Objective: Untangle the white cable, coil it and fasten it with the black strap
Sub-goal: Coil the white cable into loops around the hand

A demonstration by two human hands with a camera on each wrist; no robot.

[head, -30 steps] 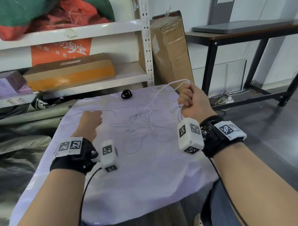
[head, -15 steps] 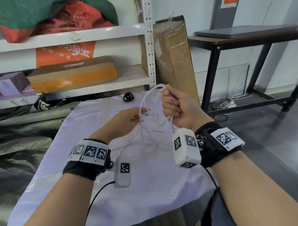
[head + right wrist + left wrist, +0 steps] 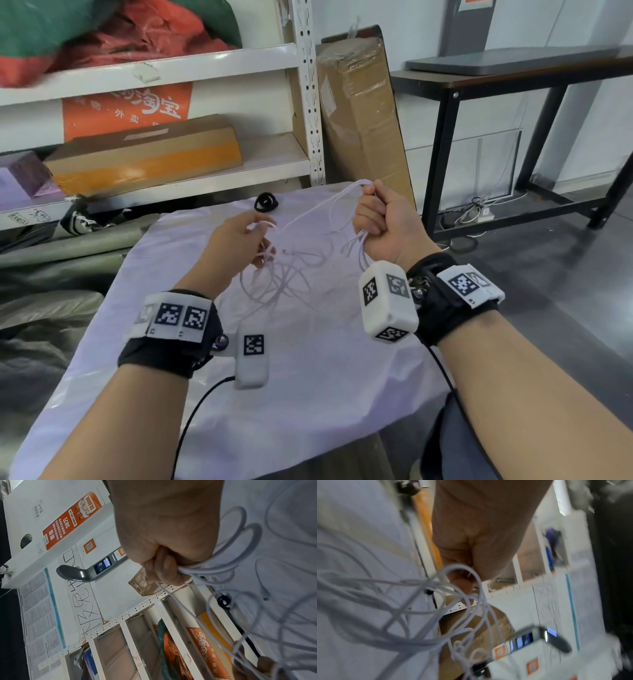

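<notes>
The thin white cable (image 3: 294, 274) hangs in tangled loops between my two hands above the white-covered table (image 3: 308, 359). My right hand (image 3: 380, 222) is a fist that grips a bundle of several cable loops (image 3: 223, 566), raised at the table's far right. My left hand (image 3: 246, 240) pinches strands of the cable (image 3: 462, 582) a little lower and to the left. One taut strand runs between the hands. The black strap (image 3: 266, 202), curled into a ring, lies on the cloth near the far edge, and shows in the right wrist view as the black strap (image 3: 223, 601).
White metal shelving (image 3: 205, 68) with a long cardboard box (image 3: 147, 154) stands behind the table. A tall wrapped carton (image 3: 363, 113) leans at the shelf's right. A black-framed desk (image 3: 513, 78) stands at the right, with cords on the floor beneath.
My left hand rose from the cloth and took strands of the cable. The hands came close together, then drew apart, stretching a strand between them. My right hand kept its bundle.
</notes>
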